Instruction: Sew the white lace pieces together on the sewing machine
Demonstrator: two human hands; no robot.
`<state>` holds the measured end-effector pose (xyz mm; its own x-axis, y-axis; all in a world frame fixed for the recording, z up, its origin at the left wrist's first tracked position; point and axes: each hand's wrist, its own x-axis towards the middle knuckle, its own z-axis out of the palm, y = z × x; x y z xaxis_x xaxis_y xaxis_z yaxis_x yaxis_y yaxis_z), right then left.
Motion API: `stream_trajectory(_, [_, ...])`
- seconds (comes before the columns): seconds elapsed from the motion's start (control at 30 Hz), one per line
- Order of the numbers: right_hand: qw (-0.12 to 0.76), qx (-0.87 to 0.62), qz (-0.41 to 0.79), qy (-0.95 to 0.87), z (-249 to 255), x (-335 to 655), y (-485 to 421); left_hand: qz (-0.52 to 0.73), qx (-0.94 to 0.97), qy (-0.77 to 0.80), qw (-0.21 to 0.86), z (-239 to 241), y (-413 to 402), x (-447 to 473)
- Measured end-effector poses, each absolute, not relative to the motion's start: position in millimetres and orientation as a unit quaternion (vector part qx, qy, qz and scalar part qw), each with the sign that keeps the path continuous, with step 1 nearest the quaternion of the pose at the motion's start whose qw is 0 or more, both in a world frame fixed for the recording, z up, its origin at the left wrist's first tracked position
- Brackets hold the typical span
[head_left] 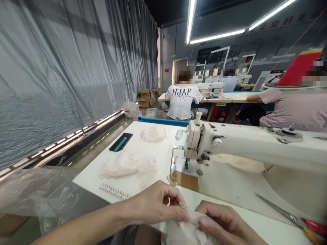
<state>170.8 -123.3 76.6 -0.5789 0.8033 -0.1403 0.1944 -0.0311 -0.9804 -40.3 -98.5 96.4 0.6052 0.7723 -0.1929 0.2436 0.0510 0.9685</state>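
Observation:
Near the front edge of the white table, my left hand pinches the edge of a pale, sheer lace fabric piece between thumb and fingers. My right hand grips the same piece a little to the right. The fabric hangs down below both hands, and its lower part is cut off by the frame. Just beyond stands a white sewing machine, its needle area apart from the cloth. More pale lace pieces lie on the table to the left, with a smaller bundle farther back.
Scissors with red and yellow handles lie right of my right hand. A clear ruler and a dark phone rest on the table's left. Plastic bags fill the floor at left. Several people sit ahead, one in a white shirt.

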Motion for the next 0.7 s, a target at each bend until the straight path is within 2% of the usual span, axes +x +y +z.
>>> stream_trajectory(0.1, [0.201, -0.337, 0.635, -0.665, 72, 178, -142, 0.212, 0.612, 0.369, 0.666, 83, -124, -45])
stream_trajectory(0.23, [0.189, -0.315, 0.676, -0.639, 55, 182, -165, 0.180, 0.476, 0.393, 0.766, 61, -151, -51])
stream_trajectory(0.43, [0.179, -0.323, 0.691, -0.622, 33, 181, -192, 0.185, 0.377, 0.432, 0.798, 27, -178, -53])
stream_trajectory(0.7, [0.168, -0.338, 0.712, -0.592, 15, 181, -205, 0.162, 0.365, 0.418, 0.816, 11, -196, -51])
